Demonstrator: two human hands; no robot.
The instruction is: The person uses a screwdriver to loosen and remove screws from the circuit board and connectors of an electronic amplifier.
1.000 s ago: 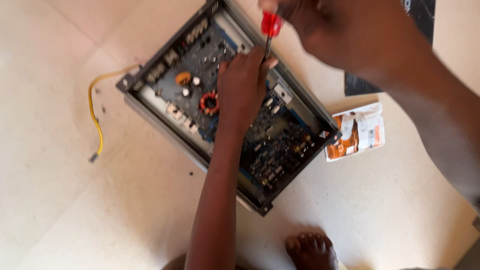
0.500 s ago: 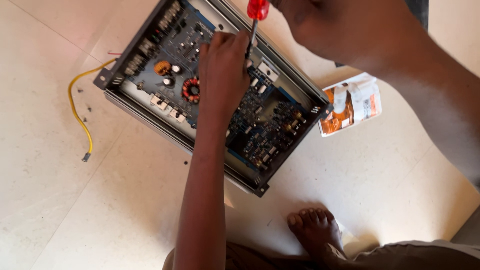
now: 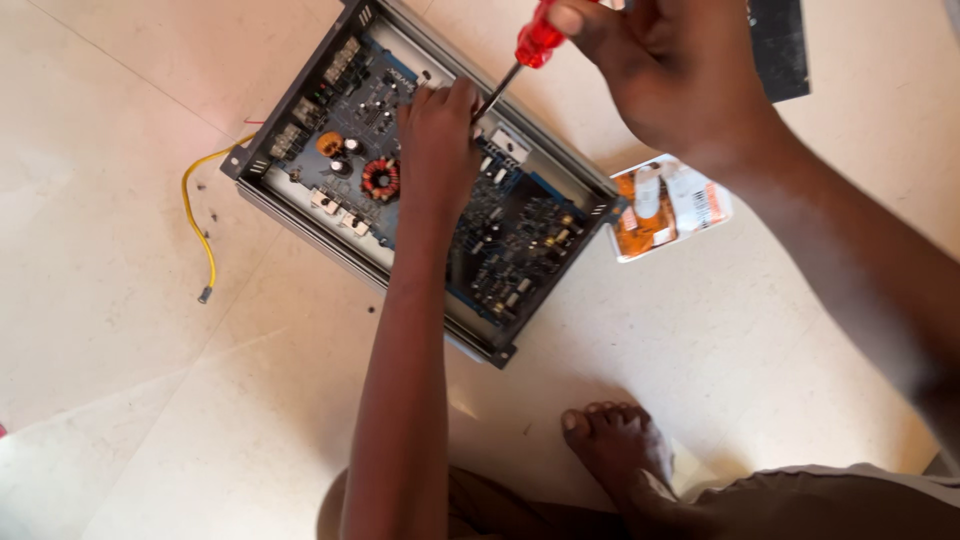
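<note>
On the tiled floor (image 3: 120,200) lies the opened amplifier (image 3: 420,180); my left hand (image 3: 437,140) presses flat on its board, clasping nothing; my right hand (image 3: 680,70) clamps the red screwdriver (image 3: 515,62); its tip, angled beside my fingertips, could slip and gouge components.

An opened amplifier chassis (image 3: 300,215) lies on the floor (image 3: 120,400), a circuit board (image 3: 510,250) inside it. The left hand (image 3: 438,140) rests on the board's middle; the right hand (image 3: 670,70) is farther and to the right, holding a screwdriver (image 3: 520,60) whose tip meets the board beside the left hand. A wire (image 3: 200,215) trails left of the chassis, a blister pack (image 3: 665,205) lies just right, a bare foot (image 3: 615,445) nearer
</note>
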